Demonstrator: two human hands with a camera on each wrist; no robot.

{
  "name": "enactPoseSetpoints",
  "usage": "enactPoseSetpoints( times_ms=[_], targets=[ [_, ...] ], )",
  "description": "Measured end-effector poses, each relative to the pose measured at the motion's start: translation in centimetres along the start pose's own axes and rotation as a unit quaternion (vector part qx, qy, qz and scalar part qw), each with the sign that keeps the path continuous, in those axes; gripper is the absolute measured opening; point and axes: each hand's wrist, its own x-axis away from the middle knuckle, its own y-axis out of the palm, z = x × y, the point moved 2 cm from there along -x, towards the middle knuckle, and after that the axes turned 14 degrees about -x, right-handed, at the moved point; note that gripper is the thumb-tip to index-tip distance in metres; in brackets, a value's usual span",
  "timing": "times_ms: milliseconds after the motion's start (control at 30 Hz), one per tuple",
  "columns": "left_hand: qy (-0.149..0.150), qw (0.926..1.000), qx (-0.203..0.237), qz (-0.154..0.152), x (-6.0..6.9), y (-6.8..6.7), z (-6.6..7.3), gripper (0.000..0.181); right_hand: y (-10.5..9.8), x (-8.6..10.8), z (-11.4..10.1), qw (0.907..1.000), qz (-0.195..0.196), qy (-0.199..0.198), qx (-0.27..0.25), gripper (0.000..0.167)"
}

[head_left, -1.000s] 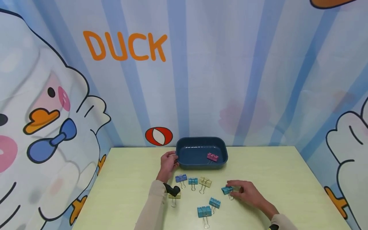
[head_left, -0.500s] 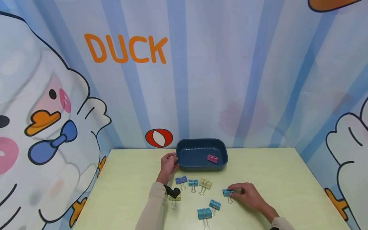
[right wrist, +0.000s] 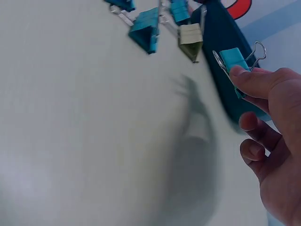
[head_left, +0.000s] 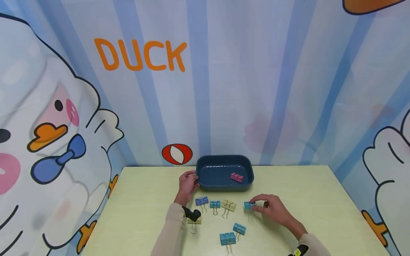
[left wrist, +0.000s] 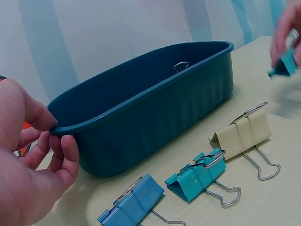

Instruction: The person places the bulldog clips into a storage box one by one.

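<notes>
At its left end, the dark blue tray (head_left: 224, 187) is held by my left hand (head_left: 186, 186), thumb on the rim and fingers curled beneath it. A pink binder clip (head_left: 237, 177) lies inside the tray's right part. My right hand (head_left: 273, 210) pinches a teal binder clip (right wrist: 233, 57) between thumb and fingers, raised above the table to the right of the cream clip. In front of the tray lie a blue binder clip (head_left: 201, 201), a teal binder clip (left wrist: 197, 175) and a cream binder clip (left wrist: 242, 134) in a row.
Two more teal clips, a smaller one (head_left: 239, 228) and a larger one (head_left: 227, 238), lie nearer the front of the pale yellow table (head_left: 144, 213). Another cream clip (head_left: 194, 221) sits partly behind the left wrist strap. A printed curtain (head_left: 230, 89) stands behind the table.
The right hand has lifted the teal clip off the table and moved it left and toward the tray. My left hand stays on the tray's end.
</notes>
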Motion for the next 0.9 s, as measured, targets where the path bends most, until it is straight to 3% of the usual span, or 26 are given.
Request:
enactPoseSetpoints(
  times_ms=[367,900],
  targets=[
    [0.004,1.0,0.005,-0.006,-0.3,0.0,-0.1,0.034,-1.7,-3.4,-4.4,0.9975,0.033,-0.06,0.018,0.019],
    [0.001,0.9999,0.013,-0.008,-0.4,-0.1,-0.1,0.036,-2.3,-8.3,-10.3,0.9953,0.003,-0.097,0.009,0.022]
  ],
)
